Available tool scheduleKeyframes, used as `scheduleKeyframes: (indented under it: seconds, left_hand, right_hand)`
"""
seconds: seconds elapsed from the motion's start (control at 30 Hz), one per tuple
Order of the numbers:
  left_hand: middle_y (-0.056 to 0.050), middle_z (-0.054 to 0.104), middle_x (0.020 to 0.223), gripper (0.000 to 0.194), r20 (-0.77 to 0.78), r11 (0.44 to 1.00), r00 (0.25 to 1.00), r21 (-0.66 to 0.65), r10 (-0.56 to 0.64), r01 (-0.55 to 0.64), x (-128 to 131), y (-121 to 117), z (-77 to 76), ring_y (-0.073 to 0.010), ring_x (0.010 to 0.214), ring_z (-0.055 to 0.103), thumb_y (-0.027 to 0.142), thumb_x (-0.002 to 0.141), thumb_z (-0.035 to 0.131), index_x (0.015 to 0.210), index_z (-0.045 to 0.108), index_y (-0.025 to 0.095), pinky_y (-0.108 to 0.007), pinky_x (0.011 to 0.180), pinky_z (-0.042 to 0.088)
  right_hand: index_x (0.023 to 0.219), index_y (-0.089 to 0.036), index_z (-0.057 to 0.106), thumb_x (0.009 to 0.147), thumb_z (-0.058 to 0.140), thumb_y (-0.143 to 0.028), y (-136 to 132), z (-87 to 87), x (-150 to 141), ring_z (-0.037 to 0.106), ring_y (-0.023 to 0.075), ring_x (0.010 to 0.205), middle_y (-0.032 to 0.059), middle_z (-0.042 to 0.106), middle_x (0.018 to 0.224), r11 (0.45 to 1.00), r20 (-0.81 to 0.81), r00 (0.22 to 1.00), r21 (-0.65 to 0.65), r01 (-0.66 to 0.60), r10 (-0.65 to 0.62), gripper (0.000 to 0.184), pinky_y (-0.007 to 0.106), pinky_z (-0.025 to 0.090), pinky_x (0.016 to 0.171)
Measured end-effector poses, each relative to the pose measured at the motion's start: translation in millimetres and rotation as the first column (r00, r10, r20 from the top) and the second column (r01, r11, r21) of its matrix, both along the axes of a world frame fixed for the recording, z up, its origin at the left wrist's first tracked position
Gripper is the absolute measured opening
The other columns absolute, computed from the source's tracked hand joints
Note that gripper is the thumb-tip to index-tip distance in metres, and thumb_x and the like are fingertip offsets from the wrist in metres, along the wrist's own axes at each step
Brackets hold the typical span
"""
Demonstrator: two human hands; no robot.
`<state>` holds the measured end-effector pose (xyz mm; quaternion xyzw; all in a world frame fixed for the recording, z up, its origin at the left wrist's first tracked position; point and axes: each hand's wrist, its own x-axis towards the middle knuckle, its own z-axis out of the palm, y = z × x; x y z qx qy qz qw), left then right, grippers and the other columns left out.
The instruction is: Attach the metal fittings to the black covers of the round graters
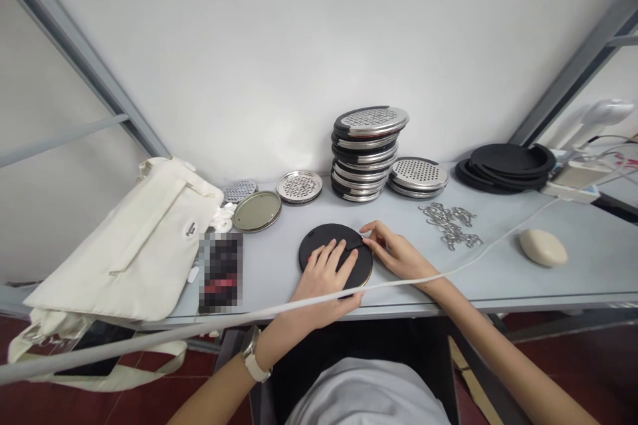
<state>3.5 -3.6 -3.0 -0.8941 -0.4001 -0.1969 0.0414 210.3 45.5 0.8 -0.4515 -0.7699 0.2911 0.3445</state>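
A black round disc (313,240) lies on the table in front of me, a thin gold-coloured edge showing at its lower right. My left hand (329,275) rests flat on top of it with the fingers spread, hiding much of its surface. A small red spot peeks out beside those fingers. At the disc's upper right rim, my right hand (391,251) has thumb and forefinger closed on the edge, near a raised flap-like part. Behind it stands a tall stack of round perforated metal plates with black rims (366,156), grater-like in look.
A shorter plate stack (419,176), black discs (513,166) and a pile of metal clips (448,222) lie right. An olive disc (258,211), perforated plate (299,186) and white bag (129,246) are left. A white cable (413,281) crosses in front; a cream oval object (543,247) sits right.
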Motion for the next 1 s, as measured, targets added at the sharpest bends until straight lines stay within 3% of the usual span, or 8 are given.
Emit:
scheduleKeyframes:
  seconds: [0.27,0.7,1.0]
  left_hand:
    - [-0.015,0.039,0.142,0.058,-0.013,1.000,1.000,0.012,0.009,-0.009,0.3,0.7,-1.3,-0.0322,0.132,0.033,0.046,0.087,0.047,0.137,0.042,0.016,-0.046,0.105,0.030]
    - [-0.016,0.039,0.142,0.057,-0.004,1.000,1.000,0.011,-0.010,0.010,-0.3,1.4,-0.2,-0.0325,0.132,0.034,0.040,0.087,0.051,0.137,0.041,0.015,-0.047,0.104,0.032]
    - [-0.016,0.039,0.142,0.056,-0.006,0.999,1.000,0.022,-0.022,0.023,-0.9,2.7,-0.6,-0.0327,0.131,0.035,0.038,0.086,0.052,0.137,0.042,0.015,-0.048,0.103,0.033]
  right_hand:
    - [0.105,-0.018,0.057,0.093,0.042,-0.030,3.4,-3.1,0.7,0.058,0.0173,0.080,0.0075,0.061,0.091,0.997,-0.020,1.000,0.076,0.004,-0.003,0.022,0.030,0.047,0.074]
    - [0.112,-0.018,0.060,0.092,0.045,-0.024,3.4,0.5,1.8,0.056,0.0159,0.079,0.0071,0.058,0.093,0.995,0.015,0.999,0.091,-0.030,0.029,0.026,0.029,0.047,0.074]
    - [0.113,-0.019,0.059,0.092,0.045,-0.023,5.8,-6.5,2.9,0.055,0.0144,0.073,0.0048,0.058,0.087,0.992,0.014,0.999,0.120,-0.040,0.039,0.026,0.028,0.046,0.071]
